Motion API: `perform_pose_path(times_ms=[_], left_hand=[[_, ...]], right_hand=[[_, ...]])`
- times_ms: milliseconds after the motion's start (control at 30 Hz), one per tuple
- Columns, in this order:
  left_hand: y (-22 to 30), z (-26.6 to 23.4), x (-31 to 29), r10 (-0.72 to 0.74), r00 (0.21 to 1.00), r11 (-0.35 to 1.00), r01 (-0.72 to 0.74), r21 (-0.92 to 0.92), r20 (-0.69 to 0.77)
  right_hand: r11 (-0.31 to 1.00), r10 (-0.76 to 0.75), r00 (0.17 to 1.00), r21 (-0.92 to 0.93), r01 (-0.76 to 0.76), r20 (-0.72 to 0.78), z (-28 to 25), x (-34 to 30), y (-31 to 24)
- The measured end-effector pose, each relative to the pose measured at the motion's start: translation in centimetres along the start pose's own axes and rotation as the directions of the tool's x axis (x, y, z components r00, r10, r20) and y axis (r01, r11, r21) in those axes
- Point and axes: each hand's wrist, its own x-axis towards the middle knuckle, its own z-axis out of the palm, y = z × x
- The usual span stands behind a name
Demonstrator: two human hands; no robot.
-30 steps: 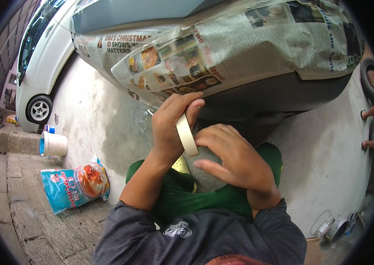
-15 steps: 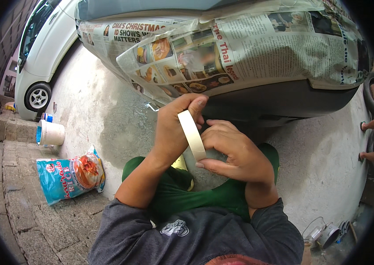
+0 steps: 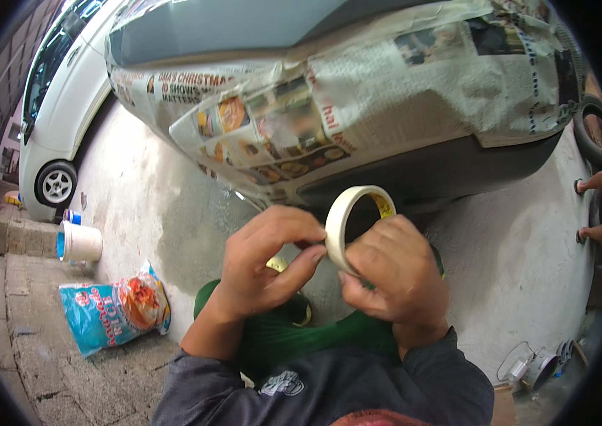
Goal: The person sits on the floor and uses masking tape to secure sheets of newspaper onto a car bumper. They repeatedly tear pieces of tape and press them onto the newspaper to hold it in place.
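A pale cream roll of masking tape (image 3: 338,226) stands on edge between my hands, with a bit of its yellow printed core showing inside the ring. My right hand (image 3: 399,273) grips the roll at its right and lower side, fingers reaching through the ring. At the roll's left rim, my left hand (image 3: 265,259) is curled, its index finger and thumb pinched together against the tape. Any loose tape end there is too small to see. Beyond my hands is a car's bumper covered with newspaper sheets (image 3: 386,99), its dark lower edge (image 3: 429,170) left bare.
A blue rice bag (image 3: 112,312) lies on the stone paving at left, beside a white bucket (image 3: 80,241). A white car (image 3: 66,92) is parked at far left. At right are tyres (image 3: 592,131) and another person's feet (image 3: 585,231). A metal pot-like container (image 3: 542,369) sits lower right.
The roll has passed from my left hand to my right and moved right, turning so its ring opening shows. My left hand has lowered, its fingertips now at the roll's left rim.
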Motion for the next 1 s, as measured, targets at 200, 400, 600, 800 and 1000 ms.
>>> perform_pose_path(times_ms=[200, 400, 600, 800, 1000], left_hand=[[-0.1, 0.5, 0.5, -0.063, 0.996, 0.998, 0.062, 0.02, 0.061], [-0.7, 0.8, 0.0, -0.085, 0.995, 0.996, 0.085, 0.013, 0.044], [-0.8, 0.5, -0.4, -0.121, 0.989, 0.992, 0.123, -0.018, 0.084], [-0.3, 0.9, -0.6, -0.219, 0.974, 0.976, 0.219, 0.007, 0.055], [-0.7, 1.3, -0.8, -0.251, 0.966, 0.967, 0.253, -0.03, 0.055]], right_hand=[[0.994, 0.028, 0.999, -0.104, -0.026, 0.024, -0.2, -0.2, 0.6], [0.992, 0.035, 0.998, -0.123, -0.028, 0.051, 0.1, -0.4, 0.8], [0.995, 0.044, 0.998, -0.092, -0.039, 0.049, 0.4, -0.3, 0.5], [0.981, 0.16, 0.984, -0.12, -0.15, 0.081, 0.9, -0.5, -0.2], [0.982, 0.12, 0.991, -0.151, -0.111, 0.053, 0.9, -0.3, -0.1]])
